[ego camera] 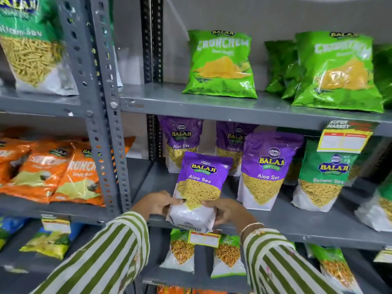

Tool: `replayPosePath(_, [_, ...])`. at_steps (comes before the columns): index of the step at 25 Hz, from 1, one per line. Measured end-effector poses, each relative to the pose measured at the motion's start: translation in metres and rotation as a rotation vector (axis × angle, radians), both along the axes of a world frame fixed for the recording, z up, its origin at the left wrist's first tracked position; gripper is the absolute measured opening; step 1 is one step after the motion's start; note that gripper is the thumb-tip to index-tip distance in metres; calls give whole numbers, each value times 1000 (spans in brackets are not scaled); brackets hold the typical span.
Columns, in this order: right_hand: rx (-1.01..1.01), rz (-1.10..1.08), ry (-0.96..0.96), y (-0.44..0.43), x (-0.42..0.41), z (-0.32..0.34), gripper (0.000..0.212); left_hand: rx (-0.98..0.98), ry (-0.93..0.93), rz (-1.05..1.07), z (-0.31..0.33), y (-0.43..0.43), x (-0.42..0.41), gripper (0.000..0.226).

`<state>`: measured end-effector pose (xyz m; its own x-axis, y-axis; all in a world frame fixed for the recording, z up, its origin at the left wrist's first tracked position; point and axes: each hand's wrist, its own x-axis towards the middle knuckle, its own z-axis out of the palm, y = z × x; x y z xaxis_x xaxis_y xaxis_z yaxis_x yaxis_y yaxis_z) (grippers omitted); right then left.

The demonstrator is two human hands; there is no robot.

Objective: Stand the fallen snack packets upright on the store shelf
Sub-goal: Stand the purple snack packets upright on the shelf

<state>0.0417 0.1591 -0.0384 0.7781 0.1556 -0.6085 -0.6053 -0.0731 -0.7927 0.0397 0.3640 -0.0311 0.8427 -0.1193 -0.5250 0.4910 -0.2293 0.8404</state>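
Fingers of the left hand point(156, 203) curl against the lower left side of a purple packet point(199, 189), a thumb laid across its front; the right hand point(228, 211) closes on the lower right side, so both hands grip the white base between them. The packet stands near the front edge of the middle shelf point(297, 228), toward its left end, its base just over the lip and its top leaning slightly back. It looks like the step of setting this packet upright — the next move calls for seating the base flat on the shelf, back from the edge, then letting go without tipping it. Three more purple packets stand behind and to the right, a green one point(322, 177) beyond them. The fingers behind the packet are hidden, and whether the base rests on the shelf or hangs just above it I cannot tell. Packets at the right edge are cut off — their lean is hard to judge.
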Motion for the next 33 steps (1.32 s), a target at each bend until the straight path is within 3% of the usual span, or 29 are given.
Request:
replayPosePath(3, [-115, 23, -193, -13, -8, 16, 20, 4, -111, 34, -8, -8, -8, 22])
replayPosePath(5, [-103, 7, -370, -18, -15, 19, 28, 77, -256, 103, -16, -17, -15, 38])
replayPosePath(9, [-172, -9, -616, -23, -6, 1, 103, 149, -424, 258, -13, -36, -34, 50])
replayPosePath(17, [-345, -46, -710, -17, -2, 27, 82, 240, -523, 299, 5, -41, -20, 56])
replayPosePath(21, [-347, -74, -738, -15, 19, 19, 84, 277, -531, 268, 1, -40, 10, 57])
replayPosePath(24, [-331, -114, -718, -11, 41, 1, 83, 275, -526, 239, -12, -40, 34, 78])
replayPosePath(26, [-284, -158, -680, -9, 55, -10, 74, 227, -530, 247, -23, -41, 48, 92])
replayPosePath(28, [-229, -166, -648, -8, 65, -18, 62, 158, -522, 297, -41, -41, 64, 86])
replayPosePath(30, [-255, -121, -662, -11, 73, -25, 75, 108, -481, 328, -57, -35, 76, 71])
replayPosePath(33, [-297, -44, -598, -12, 78, -47, 133, 151, -389, 195, -58, -28, 75, 87])
